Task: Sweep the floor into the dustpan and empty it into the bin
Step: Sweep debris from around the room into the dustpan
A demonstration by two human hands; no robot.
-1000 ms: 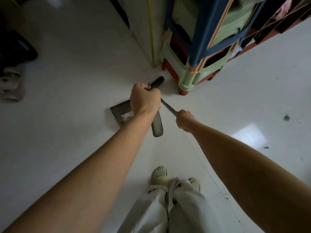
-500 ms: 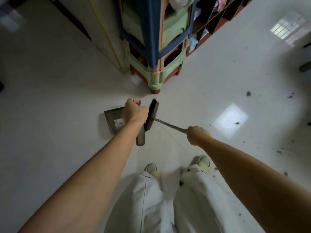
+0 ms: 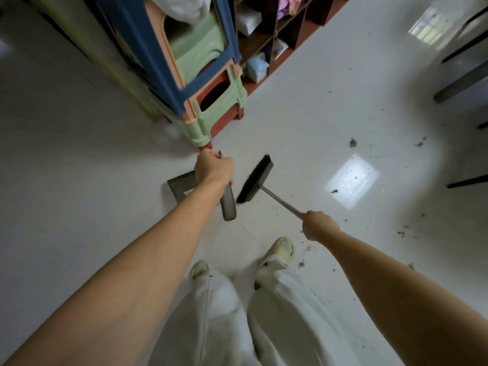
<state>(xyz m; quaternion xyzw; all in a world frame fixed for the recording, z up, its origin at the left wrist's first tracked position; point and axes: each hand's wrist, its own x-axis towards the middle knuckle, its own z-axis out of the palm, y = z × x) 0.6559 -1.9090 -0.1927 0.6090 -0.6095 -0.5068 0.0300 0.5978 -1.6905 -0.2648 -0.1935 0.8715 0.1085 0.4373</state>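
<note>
Stacked stools (image 3: 200,83) just beyond dustpan (image 3: 182,186), shelf (image 3: 274,30) behind

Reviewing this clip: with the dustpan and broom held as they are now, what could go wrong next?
1. The dustpan already holds some light scrap; held by the left hand, it might tip and spill.
2. Most debris lies off to the right, far from the pan, so the broom in the right hand may scatter it.
3. Dirt by the right shoe could get trodden about.
</note>
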